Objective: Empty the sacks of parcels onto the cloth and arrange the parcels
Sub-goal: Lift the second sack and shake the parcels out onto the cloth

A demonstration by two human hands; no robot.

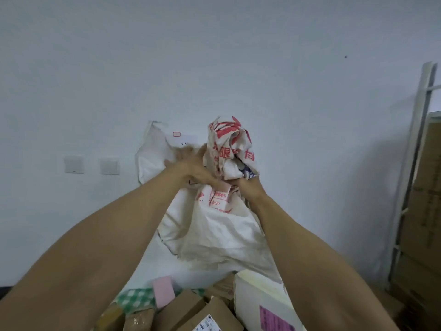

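Sack (pixel 214 235): held aloft in front of the wall, upper part bunched, lower part hanging limp. It appears largely emptied.
Right hand (pixel 248 187): at the sack's bunched middle, closed into the fabric and holding it; the fingertips are buried in folds.
Left hand (pixel 193 163): against the sack's upper left side. Blur hides whether the fingers curl round a fold or lie flat, so I cannot tell.
Parcels (pixel 191 311): heaped directly below the sack.
Risk, drop: any parcel lodged in the folds could fall from height onto the heap, denting a carton corner or bouncing off the cloth.
Risk, grip: the hold is on loose folds mid-sack, so the fabric could slip and the sack could drop over the heap.
Risk, heap: the parcels lie tilted and overlapping, so a nudge from the hanging hem could topple them.
Sack material: coarse woven cloth, off-white, creased, printed in red characters.
Parcel materials: brown cardboard boxes with taped seams and a printed label.
Pink parcel (pixel 163 291): below-left of the sack, flat and smooth.
White box (pixel 262 295): below-right of the sack, large, smooth-sided, with a pink label.
Cloth (pixel 136 297): below-left of the sack under the heap, soft, green-and-white check.
Cartons (pixel 427 211): well right of the sack, stacked beside a pale metal frame (pixel 415 163).
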